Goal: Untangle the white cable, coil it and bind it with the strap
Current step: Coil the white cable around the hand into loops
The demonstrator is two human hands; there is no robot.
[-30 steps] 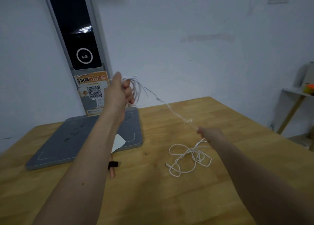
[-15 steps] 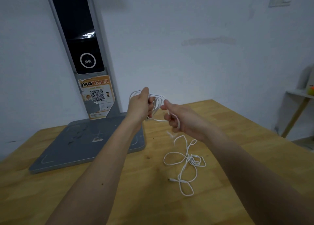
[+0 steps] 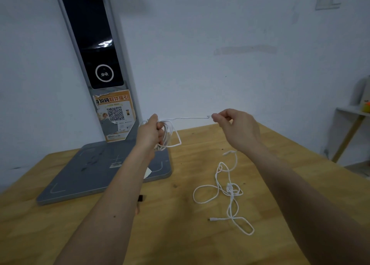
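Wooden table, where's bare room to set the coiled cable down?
The wooden table is bare at the near left, in front of the grey base plate, and along the far right edge. It's crowded mid-right, where loose white cable lies tangled, and beside the left forearm, where a black strap peeks out.

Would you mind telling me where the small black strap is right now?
In the head view, the small black strap lies on the wooden table, just in front of the grey base plate, partly hidden behind the left forearm.
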